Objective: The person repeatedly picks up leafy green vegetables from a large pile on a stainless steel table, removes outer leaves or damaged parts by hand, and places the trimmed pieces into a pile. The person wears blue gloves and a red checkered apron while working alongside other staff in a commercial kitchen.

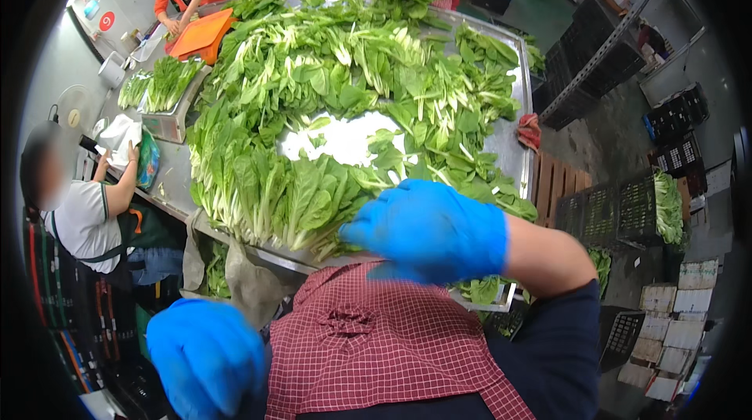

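My right hand (pixel 426 232), in a blue rubber glove, is over the near edge of a steel table (pixel 172 168), close to the leafy greens. Its fingers are bent, and its palm side is hidden. Away from the table, low on the left, my left hand (pixel 205 355) wears the same kind of glove. Its knuckles face up; whether the fingers hold anything is hidden. Leafy greens (pixel 305 196) with pale stems stand packed along the near side. More loose greens (pixel 329 67) ring a bright, glaring patch of tabletop.
A digital scale (pixel 164 126) bearing greens and an orange weighing scale (pixel 202 33) stand at the left. One person (pixel 88 220) handles a white bag there; two others work across the table. A red cloth (pixel 529 131) hangs at the right edge; black crates (pixel 611 208) stand beyond.
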The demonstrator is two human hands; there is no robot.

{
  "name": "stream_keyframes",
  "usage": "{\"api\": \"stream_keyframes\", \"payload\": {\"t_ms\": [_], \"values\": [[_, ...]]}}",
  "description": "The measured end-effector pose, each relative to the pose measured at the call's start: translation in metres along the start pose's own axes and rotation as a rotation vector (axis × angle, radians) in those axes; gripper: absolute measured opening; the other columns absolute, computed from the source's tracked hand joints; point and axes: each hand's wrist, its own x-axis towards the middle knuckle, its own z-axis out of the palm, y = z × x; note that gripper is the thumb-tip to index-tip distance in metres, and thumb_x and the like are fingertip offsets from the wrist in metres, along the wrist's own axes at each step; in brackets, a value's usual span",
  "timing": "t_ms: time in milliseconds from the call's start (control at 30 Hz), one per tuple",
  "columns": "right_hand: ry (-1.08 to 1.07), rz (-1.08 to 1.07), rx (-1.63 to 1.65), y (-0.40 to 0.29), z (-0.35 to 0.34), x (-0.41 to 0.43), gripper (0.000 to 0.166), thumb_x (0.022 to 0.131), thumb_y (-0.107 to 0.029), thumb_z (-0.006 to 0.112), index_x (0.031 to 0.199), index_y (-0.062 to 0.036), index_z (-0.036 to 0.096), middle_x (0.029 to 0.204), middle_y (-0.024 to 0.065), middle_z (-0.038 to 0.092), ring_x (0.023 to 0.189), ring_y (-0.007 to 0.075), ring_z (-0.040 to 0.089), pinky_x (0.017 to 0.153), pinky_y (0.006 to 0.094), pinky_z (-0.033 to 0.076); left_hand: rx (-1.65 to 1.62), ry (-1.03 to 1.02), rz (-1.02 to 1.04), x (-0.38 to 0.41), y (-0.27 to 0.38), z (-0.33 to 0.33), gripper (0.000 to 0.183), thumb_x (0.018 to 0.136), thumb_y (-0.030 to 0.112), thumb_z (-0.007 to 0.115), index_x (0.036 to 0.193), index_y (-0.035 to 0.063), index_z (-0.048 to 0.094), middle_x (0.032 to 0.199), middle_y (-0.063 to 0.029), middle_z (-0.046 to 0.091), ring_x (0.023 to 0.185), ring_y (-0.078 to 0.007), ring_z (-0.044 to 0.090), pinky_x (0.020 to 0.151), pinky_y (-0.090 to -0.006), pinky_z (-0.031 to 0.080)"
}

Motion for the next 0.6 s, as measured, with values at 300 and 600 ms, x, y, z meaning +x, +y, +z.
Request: {"api": "stream_keyframes", "payload": {"t_ms": [300,600], "values": [[0.279,-0.177,-0.597,-0.092,-0.018,0.01,0.018,0.078,-0.019,0.056,0.075,-0.0014,0.06,0.072,0.0099,0.058,0.066,0.0217,0.054,0.055,0.0329,0.041,0.036,0.875,-0.077,-0.035,-0.054,0.026,0.018,0.066,0.015,0.082,0.068,0.004,0.068,0.069,-0.0111,0.062,0.057,-0.0235,0.058,0.057,-0.0356,0.045],[0.035,-0.35,-0.053,-0.015,-0.006,0.017,0.012,0.07,-0.017,0.062,0.073,-0.009,0.07,0.074,0.0093,0.068,0.069,0.027,0.067,0.052,0.039,0.049,0.286,1.221,-0.194,-0.053,-0.074,0.01,0.019,0.087,0.018,0.062,0.079,0.0097,0.047,0.074,-0.0039,0.041,0.061,-0.015,0.041,0.061,-0.0311,0.038]]}}
